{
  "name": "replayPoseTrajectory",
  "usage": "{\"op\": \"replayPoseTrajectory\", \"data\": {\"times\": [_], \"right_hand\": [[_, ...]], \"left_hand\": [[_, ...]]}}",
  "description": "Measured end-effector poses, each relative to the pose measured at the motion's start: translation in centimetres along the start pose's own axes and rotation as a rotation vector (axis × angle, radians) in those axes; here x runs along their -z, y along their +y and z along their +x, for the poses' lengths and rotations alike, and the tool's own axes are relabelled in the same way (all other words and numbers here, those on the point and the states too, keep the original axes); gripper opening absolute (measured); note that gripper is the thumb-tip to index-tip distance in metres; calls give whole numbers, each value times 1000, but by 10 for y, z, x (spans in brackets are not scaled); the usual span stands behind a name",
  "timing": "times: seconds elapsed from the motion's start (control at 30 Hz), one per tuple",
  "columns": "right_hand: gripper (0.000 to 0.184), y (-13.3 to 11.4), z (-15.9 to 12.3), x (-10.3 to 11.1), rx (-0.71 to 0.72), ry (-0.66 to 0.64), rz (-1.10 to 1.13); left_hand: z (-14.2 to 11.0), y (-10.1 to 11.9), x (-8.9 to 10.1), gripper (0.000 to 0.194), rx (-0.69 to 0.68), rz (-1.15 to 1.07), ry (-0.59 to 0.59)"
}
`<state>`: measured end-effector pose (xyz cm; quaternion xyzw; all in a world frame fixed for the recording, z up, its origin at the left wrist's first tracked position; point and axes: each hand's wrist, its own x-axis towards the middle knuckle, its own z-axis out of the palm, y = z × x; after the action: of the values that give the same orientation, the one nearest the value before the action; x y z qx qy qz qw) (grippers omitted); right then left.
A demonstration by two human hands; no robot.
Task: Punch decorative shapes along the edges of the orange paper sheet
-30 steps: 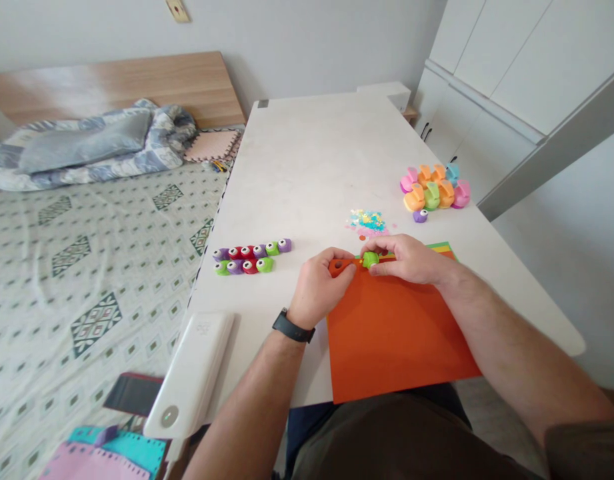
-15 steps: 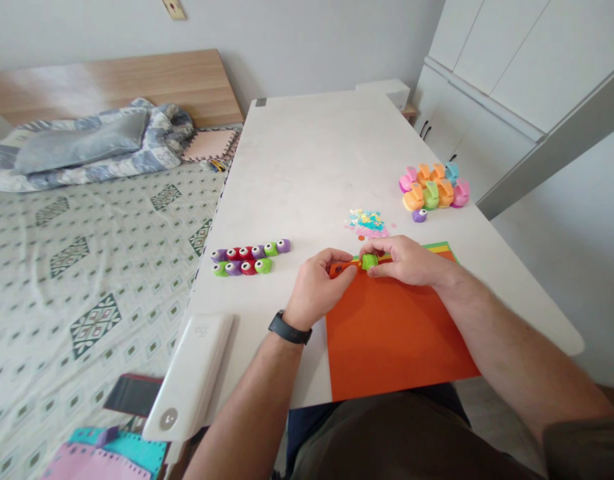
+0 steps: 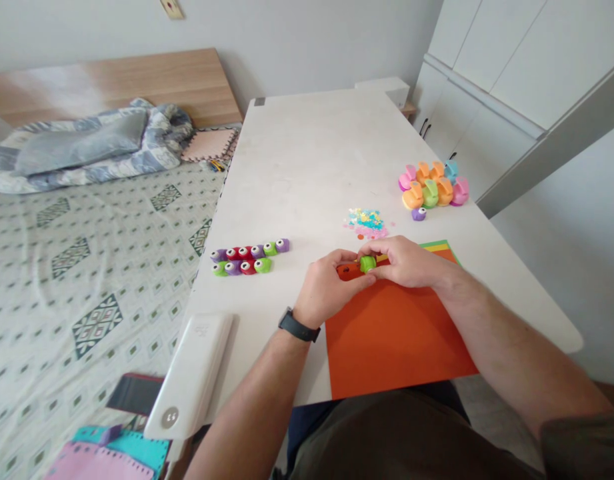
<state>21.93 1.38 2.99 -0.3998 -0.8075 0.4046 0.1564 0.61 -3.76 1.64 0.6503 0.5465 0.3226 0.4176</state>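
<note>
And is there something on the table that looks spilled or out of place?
Yes: loose paper bits lie scattered on the table, beyond the orange sheet, in no container. Also, one small purple punch sits near the bigger punches, apart from the two rows of similar small ones.

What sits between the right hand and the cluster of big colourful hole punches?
In the head view, one small purple punch sits between the right hand and the cluster, nearer the cluster, on the white table.
</note>
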Motion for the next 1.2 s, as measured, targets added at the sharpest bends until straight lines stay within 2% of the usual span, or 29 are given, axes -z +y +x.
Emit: {"op": "replayPoseTrajectory", "data": {"times": [0.33, 0.73, 0.9, 1.0, 1.2], "right_hand": [[25, 0, 1, -3, -4, -7, -24], [17, 2, 4, -7, -14, -8, 21], [29, 0, 1, -6, 37, 38, 35], [30, -1, -1, -3, 31, 30, 37], [36, 11, 2, 2, -25, 178, 18]], "left_hand": [[1, 0, -3, 40, -4, 48, -1], [2, 1, -3, 32, -18, 95, 1], [-1, -1, 1, 46, -34, 27, 15], [-2, -3, 3, 51, -23, 22, 0], [0, -4, 4, 26, 14, 81, 17]]}}
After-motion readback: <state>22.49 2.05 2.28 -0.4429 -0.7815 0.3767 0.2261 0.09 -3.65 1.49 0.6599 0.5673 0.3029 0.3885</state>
